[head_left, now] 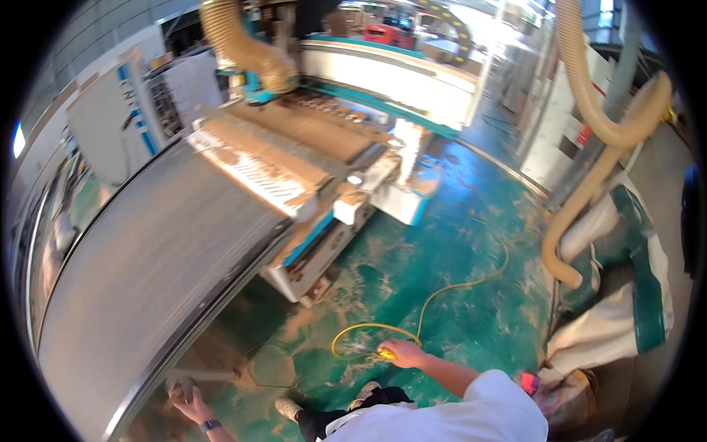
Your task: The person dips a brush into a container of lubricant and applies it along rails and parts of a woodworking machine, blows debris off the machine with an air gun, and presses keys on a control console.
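Note:
In my right hand is a yellow air blow gun, its thin nozzle pointing left over the floor. A yellow air hose loops round it and trails away across the floor. Low on the left, my left hand, with a dark band at the wrist, is closed around a dusty brown lump beside the conveyor's near edge. Blur hides what that lump is. The wide grey conveyor belt leads to a large cutting machine, whose brown bed carries pale dust.
Sawdust is scattered over the green floor around my shoes. A ribbed tan duct rises above the machine; another duct runs down to white dust bags on the right. White panels stand at the far left.

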Demonstrator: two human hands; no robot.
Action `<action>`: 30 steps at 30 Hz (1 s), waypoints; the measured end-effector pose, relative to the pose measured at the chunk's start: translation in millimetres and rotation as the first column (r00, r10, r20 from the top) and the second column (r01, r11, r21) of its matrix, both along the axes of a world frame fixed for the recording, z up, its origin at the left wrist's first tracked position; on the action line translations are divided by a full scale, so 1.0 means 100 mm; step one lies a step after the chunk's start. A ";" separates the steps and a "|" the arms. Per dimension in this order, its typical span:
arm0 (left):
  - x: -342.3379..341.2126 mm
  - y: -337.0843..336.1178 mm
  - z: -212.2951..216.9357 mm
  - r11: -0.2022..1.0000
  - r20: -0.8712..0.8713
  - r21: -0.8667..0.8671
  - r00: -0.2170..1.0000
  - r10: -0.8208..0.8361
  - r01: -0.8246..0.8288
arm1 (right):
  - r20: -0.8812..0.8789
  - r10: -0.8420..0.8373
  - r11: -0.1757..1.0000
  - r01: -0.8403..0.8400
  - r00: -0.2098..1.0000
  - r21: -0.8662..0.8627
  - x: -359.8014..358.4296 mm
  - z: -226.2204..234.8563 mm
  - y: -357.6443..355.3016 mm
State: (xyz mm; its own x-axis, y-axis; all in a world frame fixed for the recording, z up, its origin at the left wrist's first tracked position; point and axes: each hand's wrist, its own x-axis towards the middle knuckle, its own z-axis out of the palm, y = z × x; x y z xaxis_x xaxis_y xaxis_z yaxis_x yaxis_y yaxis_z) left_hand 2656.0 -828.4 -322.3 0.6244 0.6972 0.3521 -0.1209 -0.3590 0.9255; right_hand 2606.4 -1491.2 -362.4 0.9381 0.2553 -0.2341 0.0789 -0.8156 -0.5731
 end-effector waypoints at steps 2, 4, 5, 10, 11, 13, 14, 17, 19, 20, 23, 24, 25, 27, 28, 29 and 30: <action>0.55 -0.70 0.20 0.978 -0.036 -0.077 0.980 -0.198 0.195 | 0.126 -0.306 0.944 0.318 0.944 -0.089 -0.31 0.04 -0.79; 1.09 -1.40 0.23 0.938 -0.017 -0.134 0.946 -0.324 0.319 | 0.192 -0.567 0.782 0.597 0.801 -0.181 -0.44 0.28 -1.43; 1.36 -2.07 0.39 0.910 -0.024 -0.126 0.916 -0.400 0.395 | 0.195 -0.596 0.754 0.627 0.779 -0.197 -0.56 0.19 -1.85; 2.36 -4.19 0.22 0.777 -0.076 -0.135 0.775 -0.627 0.615 | 0.284 -0.775 0.386 0.779 0.564 -0.495 -0.87 -0.23 -3.42; 2.49 -4.62 0.21 0.713 -0.024 -0.102 0.715 -0.698 0.693 | 0.296 -0.788 0.358 0.792 0.540 -0.494 -0.90 -0.24 -3.65; 2.77 -5.50 0.29 0.551 -0.029 -0.072 0.551 -0.834 0.831 | 0.125 -0.922 0.218 0.760 0.366 -0.612 -0.91 -0.25 -3.97; 2.88 -5.99 0.27 0.491 -0.033 -0.004 0.490 -0.871 0.871 | 0.133 -0.947 0.151 0.769 0.293 -0.622 -1.12 -0.46 -4.15; 3.24 -7.14 0.05 0.235 0.025 -0.420 0.271 -0.962 0.876 | 0.088 -0.986 0.055 0.763 0.145 -0.644 -1.18 -0.52 -4.40; 3.40 -7.84 0.00 0.186 -0.115 -0.317 0.156 -0.981 0.930 | 0.046 -0.996 0.025 0.741 0.075 -0.671 -1.04 -0.21 -4.47; 3.50 -8.29 0.14 0.161 -0.232 -0.073 0.141 -0.963 0.984 | 0.017 -1.000 -0.014 0.738 -0.003 -0.674 -1.05 -0.18 -4.48; 3.80 -9.59 0.46 -0.053 -0.283 -0.037 -0.061 -0.957 0.998 | -0.096 -0.978 -0.071 0.724 -0.187 -0.687 -1.04 -0.21 -4.63; 3.91 -10.00 0.50 -0.046 -0.286 -0.047 -0.058 -0.956 0.998 | -0.068 -0.977 -0.097 0.706 -0.202 -0.702 -0.99 -0.25 -4.74; 4.02 -10.44 0.53 -0.118 -0.281 -0.013 -0.117 -0.953 0.993 | -0.040 -0.977 -0.119 0.688 -0.211 -0.716 -0.92 -0.31 -4.90; 4.21 -11.28 0.48 -0.171 -0.283 0.000 -0.164 -0.945 0.985 | -0.072 -0.961 -0.139 0.693 -0.266 -0.707 -0.80 -0.48 -5.39; 4.29 -11.69 0.45 -0.170 -0.252 -0.010 -0.167 -0.953 0.985 | -0.105 -0.940 -0.167 0.704 -0.325 -0.691 -0.74 -0.55 -5.74; 4.37 -12.06 0.38 -0.164 -0.224 -0.016 -0.164 -0.961 0.986 | -0.112 -0.947 -0.139 0.698 -0.302 -0.703 -0.61 -0.60 -6.15; 4.45 -12.41 0.27 -0.158 -0.171 -0.065 -0.167 -0.971 0.985 | -0.137 -0.939 -0.155 0.743 -0.316 -0.651 -0.47 -0.66 -6.61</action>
